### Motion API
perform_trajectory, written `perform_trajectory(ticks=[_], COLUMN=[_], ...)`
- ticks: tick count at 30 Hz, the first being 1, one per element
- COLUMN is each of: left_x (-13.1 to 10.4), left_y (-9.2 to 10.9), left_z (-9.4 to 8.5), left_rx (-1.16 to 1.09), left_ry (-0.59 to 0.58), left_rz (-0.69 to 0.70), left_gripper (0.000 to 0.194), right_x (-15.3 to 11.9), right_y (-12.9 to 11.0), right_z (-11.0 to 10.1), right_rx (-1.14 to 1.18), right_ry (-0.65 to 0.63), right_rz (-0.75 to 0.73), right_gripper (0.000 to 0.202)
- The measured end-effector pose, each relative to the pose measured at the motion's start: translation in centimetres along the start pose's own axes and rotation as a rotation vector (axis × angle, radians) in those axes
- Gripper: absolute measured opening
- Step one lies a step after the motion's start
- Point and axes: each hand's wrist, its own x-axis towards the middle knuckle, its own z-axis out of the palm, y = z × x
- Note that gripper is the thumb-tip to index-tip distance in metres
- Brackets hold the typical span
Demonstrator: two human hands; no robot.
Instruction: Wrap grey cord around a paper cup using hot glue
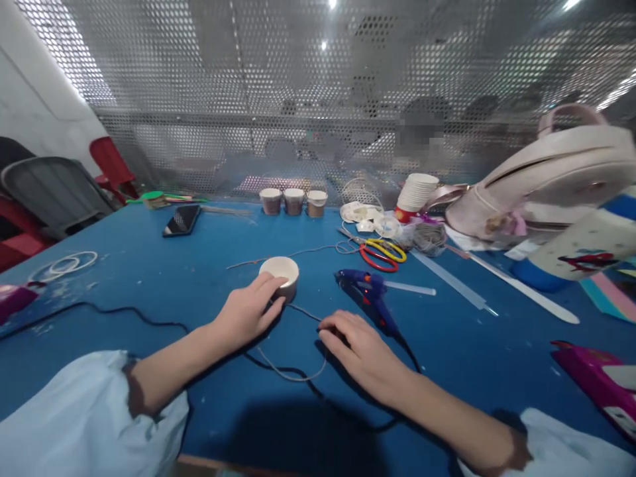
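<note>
My left hand (256, 305) is closed on the near side of a small white paper cup (282, 268) standing on the blue table. A thin grey cord (304, 311) runs from the cup's base to my right hand (355, 348), which pinches it between thumb and fingers. Below, the cord's loose end curves in a loop across the table. Just right of the cup lies a blue hot glue gun (370, 291) with a clear glue stick in its back. Scissors (380, 255) with red and yellow handles rest behind it.
Three small cups (293, 201) stand at the back, near a phone (181, 220). Stacked paper cups (416, 194), a grey yarn ball (429, 237) and a pale backpack (541, 179) are at the right. A black cable (134, 309) crosses the table under my arms.
</note>
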Motion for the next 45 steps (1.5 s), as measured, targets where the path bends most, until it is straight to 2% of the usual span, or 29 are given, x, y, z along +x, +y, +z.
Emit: perform_trajectory(ticks=[4,6,8,9,10,13,14,16,18,20,24,27,31,34,39,45], left_x=[0.4,0.5,0.7,0.8,0.9,1.1,1.1,1.2,1.3,1.3,1.2,1.1,1.1,1.2,1.3,1.3], left_y=[-0.2,-0.1,0.1,0.2,0.3,0.6,0.7,0.8,1.0,1.2,1.4,1.4,1.4,1.5,1.8,2.3], left_z=[-0.6,-1.1,-1.5,-1.7,-1.9,-2.2,-2.2,-2.2,-2.0,-1.8,-1.5,-1.4,-1.1,-0.9,-0.9,-0.9], left_rx=[-0.111,-0.195,-0.328,-0.411,-0.500,-0.748,-0.817,-0.942,-1.047,-1.114,-1.156,-1.145,-1.119,-1.074,-0.998,-0.984], left_ry=[0.078,0.141,0.168,0.160,0.144,0.098,0.097,0.107,0.101,0.080,0.060,0.063,0.066,0.069,0.064,0.001], left_rz=[-0.034,-0.118,-0.239,-0.306,-0.373,-0.537,-0.565,-0.595,-0.614,-0.631,-0.667,-0.692,-0.708,-0.712,-0.737,-0.739], left_gripper=[0.016,0.011,0.008,0.008,0.009,0.012,0.013,0.016,0.020,0.024,0.027,0.029,0.029,0.028,0.027,0.025], right_x=[-0.5,-1.1,-1.7,-2.0,-2.2,-2.7,-2.7,-2.3,-1.6,-0.6,1.0,1.4,1.1,0.3,-1.4,-1.5], right_y=[-0.9,-1.5,-1.8,-1.7,-1.3,1.1,2.2,4.2,5.3,5.3,4.4,4.8,5.3,3.7,0.9,0.3], right_z=[-2.0,-3.6,-5.5,-6.5,-7.3,-9.5,-10.0,-10.5,-10.5,-9.7,-6.8,-4.6,-3.3,-3.1,-2.7,-2.0], right_rx=[0.102,0.122,0.121,0.117,0.101,-0.073,-0.155,-0.317,-0.369,-0.288,-0.090,-0.015,0.140,0.212,0.119,0.091], right_ry=[0.069,0.144,0.216,0.208,0.150,-0.213,-0.283,-0.233,-0.107,-0.013,0.047,0.110,0.193,0.197,0.151,0.094], right_rz=[-0.119,-0.201,-0.214,-0.202,-0.181,-0.071,-0.032,0.098,0.179,0.212,0.295,0.263,0.253,0.240,0.176,0.066], right_gripper=[0.020,0.021,0.023,0.024,0.024,0.023,0.021,0.017,0.025,0.032,0.036,0.034,0.029,0.026,0.026,0.026])
